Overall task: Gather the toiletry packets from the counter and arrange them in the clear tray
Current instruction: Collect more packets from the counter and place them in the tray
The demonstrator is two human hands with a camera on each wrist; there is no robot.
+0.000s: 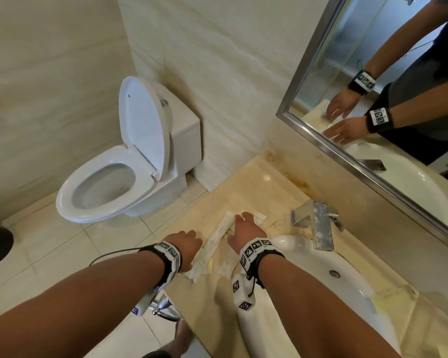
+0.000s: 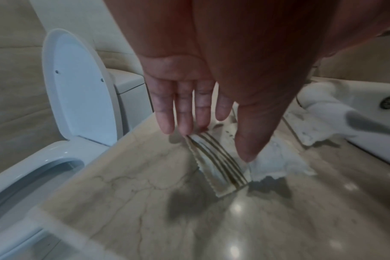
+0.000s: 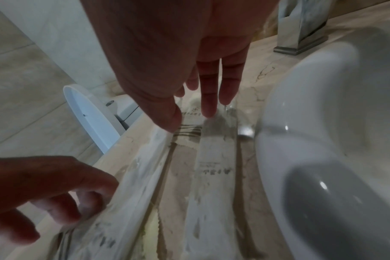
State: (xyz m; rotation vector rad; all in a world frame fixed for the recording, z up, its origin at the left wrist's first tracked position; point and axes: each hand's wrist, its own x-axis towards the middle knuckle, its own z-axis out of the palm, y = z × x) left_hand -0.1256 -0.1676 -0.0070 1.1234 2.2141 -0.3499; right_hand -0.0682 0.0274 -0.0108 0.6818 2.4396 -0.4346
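Several long white toiletry packets (image 1: 216, 239) lie lengthwise on the beige counter between my two hands. My left hand (image 1: 192, 241) pinches one with a striped end (image 2: 220, 170) between fingertips and thumb, tilted above the counter. The right wrist view shows those fingers curled at the packet's edge (image 3: 131, 176). My right hand (image 3: 196, 119) has straight fingers whose tips rest on a printed packet (image 3: 214, 167). That packet appears to lie inside the clear tray, whose wall (image 3: 236, 137) shows only faintly beside the sink. More crumpled white packets (image 2: 276, 163) lie under my left thumb.
A white sink bowl (image 1: 308, 257) and a chrome faucet (image 1: 318, 223) sit right of the packets. The counter (image 1: 256, 182) ends at its left edge above a toilet (image 1: 130, 161) with its lid up. A mirror (image 1: 398, 99) runs along the back wall.
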